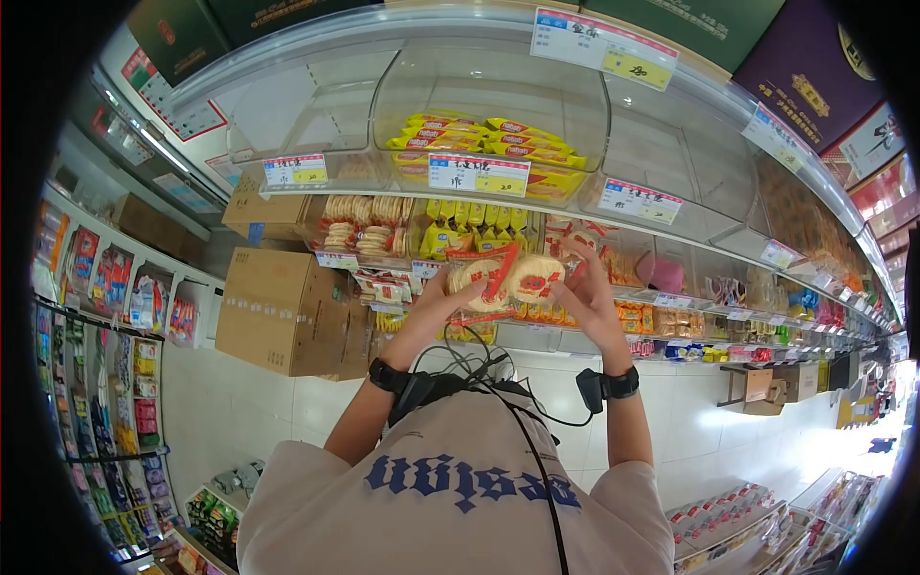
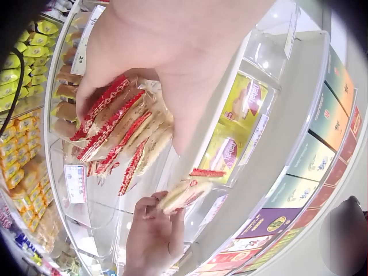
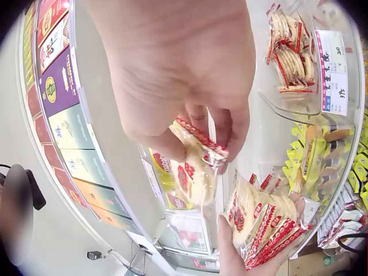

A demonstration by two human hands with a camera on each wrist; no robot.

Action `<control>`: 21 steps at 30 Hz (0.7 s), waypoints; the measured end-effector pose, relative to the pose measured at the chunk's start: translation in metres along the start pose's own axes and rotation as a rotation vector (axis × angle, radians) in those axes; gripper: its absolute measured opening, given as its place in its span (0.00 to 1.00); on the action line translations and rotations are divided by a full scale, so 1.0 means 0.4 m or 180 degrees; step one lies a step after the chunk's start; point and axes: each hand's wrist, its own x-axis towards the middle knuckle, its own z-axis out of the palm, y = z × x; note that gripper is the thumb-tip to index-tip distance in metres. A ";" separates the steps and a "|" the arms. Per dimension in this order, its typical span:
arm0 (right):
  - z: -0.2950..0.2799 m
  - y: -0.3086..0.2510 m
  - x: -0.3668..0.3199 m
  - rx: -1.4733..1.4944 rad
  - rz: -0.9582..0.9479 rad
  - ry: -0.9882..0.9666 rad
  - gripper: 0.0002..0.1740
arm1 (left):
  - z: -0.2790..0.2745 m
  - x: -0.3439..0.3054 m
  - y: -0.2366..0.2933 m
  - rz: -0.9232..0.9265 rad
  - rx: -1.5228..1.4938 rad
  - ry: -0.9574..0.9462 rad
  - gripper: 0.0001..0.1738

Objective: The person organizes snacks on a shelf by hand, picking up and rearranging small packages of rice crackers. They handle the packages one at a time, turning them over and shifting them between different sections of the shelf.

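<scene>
In the head view, the left hand point(image 1: 437, 309) grips a stack of round crackers in clear wrappers with red edges point(image 1: 485, 284). Close beside it, the right hand point(image 1: 596, 305) pinches a wrapped cracker point(image 1: 537, 280). The left wrist view shows several packets point(image 2: 123, 129) side by side within the curve of the left hand point(image 2: 155, 57), and the right hand point(image 2: 154, 238) holding a single packet point(image 2: 187, 194) at its edge. From the right wrist, the fingers of the right hand point(image 3: 190, 75) hold the packet point(image 3: 196, 172) from above; the left hand's stack point(image 3: 261, 221) is just beside it.
Yellow packets point(image 1: 489, 139) fill part of the upper clear bin. Below are cracker bins point(image 1: 364, 225) and yellow snack packets point(image 1: 470, 230). Cardboard boxes point(image 1: 273, 311) stand at the left. Price tags point(image 1: 479, 174) line the shelf edges, and cables point(image 1: 470, 359) hang by the person's chest.
</scene>
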 end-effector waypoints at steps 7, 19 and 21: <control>-0.005 0.057 0.035 -0.0106 -0.0359 -0.0041 0.28 | 0.009 -0.002 0.007 0.0027 -0.0068 -0.0152 0.37; 0.075 0.077 0.099 -0.1047 -0.0908 0.0024 0.17 | -0.040 0.017 -0.070 0.0025 0.0101 -0.0749 0.35; 0.076 0.074 0.105 -0.1121 -0.0998 -0.0071 0.16 | -0.044 0.015 -0.069 -0.0090 -0.0116 -0.0817 0.36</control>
